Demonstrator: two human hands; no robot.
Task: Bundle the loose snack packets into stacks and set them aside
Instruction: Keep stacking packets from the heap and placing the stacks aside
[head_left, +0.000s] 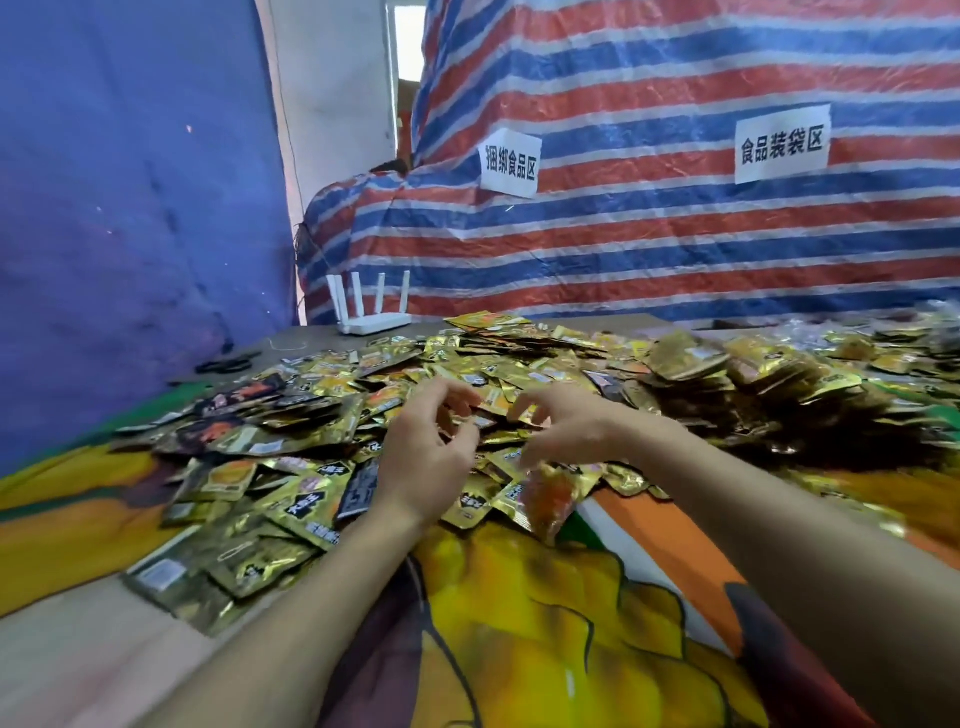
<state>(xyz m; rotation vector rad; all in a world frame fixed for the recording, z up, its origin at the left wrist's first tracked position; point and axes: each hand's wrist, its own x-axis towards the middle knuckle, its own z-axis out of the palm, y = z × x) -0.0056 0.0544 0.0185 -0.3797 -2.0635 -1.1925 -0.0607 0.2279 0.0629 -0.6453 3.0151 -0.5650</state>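
Your right hand (566, 426) was smeared at the fingertips, so you could not tell whether it pinched anything. Just under it, near the middle of the frame, an orange packet (550, 501) was badly blurred; it was possibly hanging from those fingers. Your left hand (426, 457) hid whatever lay under its curled fingers. The heap of packets (519, 358) was cut off by the right edge, its print too small to read. A dark object (228, 362) at mid-left was too blurred to name.
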